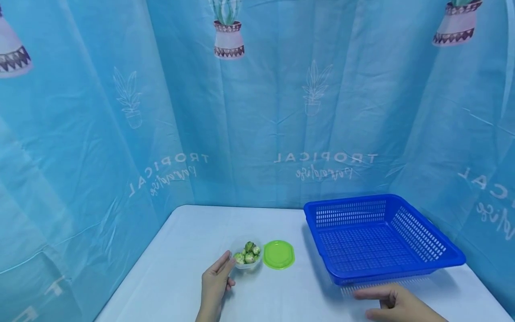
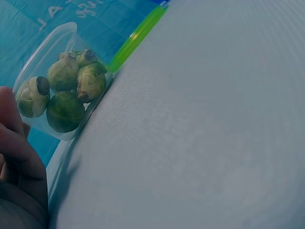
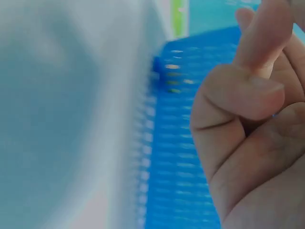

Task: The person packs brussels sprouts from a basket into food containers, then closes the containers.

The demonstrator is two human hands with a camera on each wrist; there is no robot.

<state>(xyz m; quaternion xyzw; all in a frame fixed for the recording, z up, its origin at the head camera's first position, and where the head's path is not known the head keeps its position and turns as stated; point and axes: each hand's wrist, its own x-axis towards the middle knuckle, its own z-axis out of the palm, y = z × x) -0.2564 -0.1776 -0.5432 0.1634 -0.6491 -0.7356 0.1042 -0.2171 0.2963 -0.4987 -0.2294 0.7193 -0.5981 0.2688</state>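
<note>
A small clear plastic container (image 1: 246, 267) of Brussels sprouts (image 1: 249, 257) stands on the white table. Its rim and side wall are pinched at the left by my left hand (image 1: 217, 279). Seen from the left wrist, green sprouts (image 2: 65, 111) show through the transparent wall, with a finger (image 2: 8, 112) at the container's edge. Just right of the container lies a bright green lid (image 1: 278, 254), flat on the table. My right hand (image 1: 396, 304) is in front of the blue basket's near side, index finger pointing left, other fingers loosely bent, holding nothing.
The large blue plastic basket (image 1: 386, 273), with slotted walls and a mesh bottom, takes up the table's right side. Blue printed curtains (image 1: 257, 112) hang behind the white table (image 1: 169, 268) and along both its sides.
</note>
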